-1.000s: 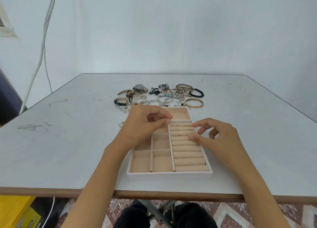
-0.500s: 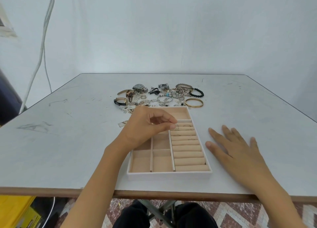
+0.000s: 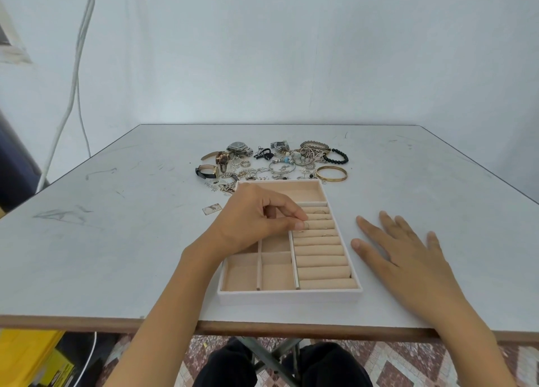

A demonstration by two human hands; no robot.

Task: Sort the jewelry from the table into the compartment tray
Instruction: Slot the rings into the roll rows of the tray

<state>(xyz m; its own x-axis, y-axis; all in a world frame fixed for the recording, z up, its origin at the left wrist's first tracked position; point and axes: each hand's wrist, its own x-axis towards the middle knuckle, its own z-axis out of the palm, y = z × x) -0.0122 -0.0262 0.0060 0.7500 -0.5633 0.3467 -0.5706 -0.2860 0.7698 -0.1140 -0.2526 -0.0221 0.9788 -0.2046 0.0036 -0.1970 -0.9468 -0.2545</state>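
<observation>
Jewelry (image 3: 274, 162) lies in a loose heap on the bench (image 3: 116, 241), at 12 o'clock from the compartment tray (image 3: 291, 294) and just beside its far rim. In this heap we see a gold bangle (image 3: 332, 173) at the 3 o'clock end and a black bead bracelet (image 3: 339, 154) just behind it. A watch with a black strap (image 3: 207, 171) is at the 9 o'clock end. Between them are many small silver pieces, too small for us to tell apart. A small flat tag (image 3: 212, 208) lies alone on the bench at 10 o'clock from the tray.

The tray stands near the front edge of the bench. Its right half holds a column of ring rolls (image 3: 320, 262), its left half has square compartments (image 3: 242, 277), and one long compartment (image 3: 306, 192) crosses the far end. A few slim rings (image 3: 319, 211) sit between the farthest rolls.

Our left hand (image 3: 256, 220) is over the far left part of the tray with its fingers curled. Its thumb and index finger pinch a thin ring (image 3: 305, 226) at the left end of the rolls. We cannot tell if this ring touches a roll.

Our right hand (image 3: 408, 258) lies flat on the bench at 3 o'clock from the tray, near its wall. The palm is down, the fingers are straight and spread, and it holds nothing.
</observation>
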